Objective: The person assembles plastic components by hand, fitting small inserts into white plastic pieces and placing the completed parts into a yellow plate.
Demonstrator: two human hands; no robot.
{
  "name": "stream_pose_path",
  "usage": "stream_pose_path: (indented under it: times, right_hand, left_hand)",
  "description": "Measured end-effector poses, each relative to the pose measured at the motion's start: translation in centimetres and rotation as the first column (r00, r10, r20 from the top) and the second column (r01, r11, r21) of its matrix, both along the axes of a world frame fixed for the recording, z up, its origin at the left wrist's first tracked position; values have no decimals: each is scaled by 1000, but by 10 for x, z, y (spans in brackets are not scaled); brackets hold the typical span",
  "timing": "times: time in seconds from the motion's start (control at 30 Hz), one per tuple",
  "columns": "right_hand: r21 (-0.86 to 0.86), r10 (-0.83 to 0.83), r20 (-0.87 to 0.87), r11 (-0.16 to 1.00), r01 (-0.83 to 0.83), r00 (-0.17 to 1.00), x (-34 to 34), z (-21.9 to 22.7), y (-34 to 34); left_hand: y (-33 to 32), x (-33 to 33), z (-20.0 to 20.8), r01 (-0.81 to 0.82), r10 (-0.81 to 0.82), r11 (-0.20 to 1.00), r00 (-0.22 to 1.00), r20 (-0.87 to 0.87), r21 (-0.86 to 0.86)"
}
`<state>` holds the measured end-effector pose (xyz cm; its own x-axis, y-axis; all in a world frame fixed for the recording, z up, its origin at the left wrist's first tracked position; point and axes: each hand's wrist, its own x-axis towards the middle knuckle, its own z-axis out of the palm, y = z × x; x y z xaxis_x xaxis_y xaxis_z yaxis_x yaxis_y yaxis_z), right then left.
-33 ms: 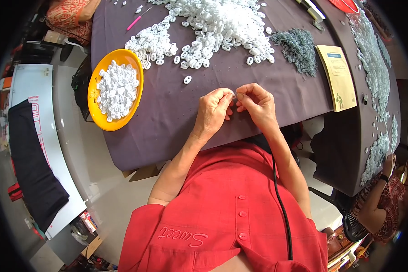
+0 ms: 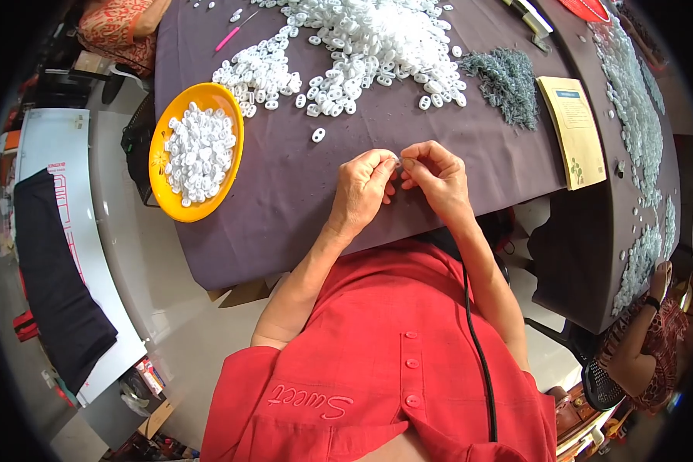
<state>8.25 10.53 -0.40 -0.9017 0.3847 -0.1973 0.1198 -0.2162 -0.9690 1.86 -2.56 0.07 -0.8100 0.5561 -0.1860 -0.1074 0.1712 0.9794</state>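
Both hands meet at the near edge of the cloth-covered table. My left hand (image 2: 359,187) is closed, thumb against fingers, with a bit of white showing at its fingertips. Thumb and forefinger of my right hand (image 2: 441,175) are pinched almost against the left fingertips. Whatever they grip is too small and covered to name. Beyond the hands lies a large heap of small white oval pieces with two holes (image 2: 362,46), and one loose white oval piece (image 2: 318,135) sits nearer. Dark grey-green short strands (image 2: 508,81) form a pile to the right of the heap.
On the left, a yellow oval bowl (image 2: 235,158) contains white pieces. A pink thin tool (image 2: 227,40) lies behind it. Right of the hands is a yellowish booklet (image 2: 571,131). A second table (image 2: 585,254) bears more pieces, with a person's arm (image 2: 643,339) beside it. A black cord (image 2: 477,346) hangs in front of me.
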Motion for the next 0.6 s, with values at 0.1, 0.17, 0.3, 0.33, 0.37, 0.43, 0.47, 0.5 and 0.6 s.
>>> stream_pose_path:
  times: [0.1, 0.17, 0.3, 0.33, 0.37, 0.43, 0.47, 0.5, 0.6]
  right_hand:
    - [15, 13, -4, 1000, -13, 1000, -1, 1, -2]
    - [15, 17, -6, 1000, -17, 1000, -1, 1, -2]
    - [28, -35, 15, 999, 35, 999, -1, -2, -4]
    - [29, -35, 15, 999, 35, 999, -2, -1, -4]
    - [-11, -47, 13, 999, 47, 999, -2, -1, -4]
    - [-50, -59, 13, 997, 59, 998, -3, 0, -6]
    - [-46, -64, 18, 997, 65, 998, -4, 0, -6]
    - [-41, -70, 23, 997, 71, 997, -4, 0, -7]
    - [-2, -100, -6, 995, 100, 995, -6, -8, -9]
  left_hand:
    - [0, 0, 0, -7, 7, 1000, 1000, 13, -3]
    - [0, 0, 0, -2, 1, 999, 1000, -28, -32]
    - [2, 5, -7, -79, 76, 997, 961, -264, -2]
    - [1, 6, -10, -115, 95, 993, 868, -487, -11]
    - [1, 7, -11, -151, 102, 988, 725, -681, -13]
    - [3, 9, -10, -153, 90, 988, 679, -729, -21]
    - [4, 10, -9, -157, 78, 987, 629, -773, -28]
    - [5, 10, -9, -157, 79, 987, 629, -773, -27]
    - [5, 10, -12, -163, 98, 986, 657, -748, -14]
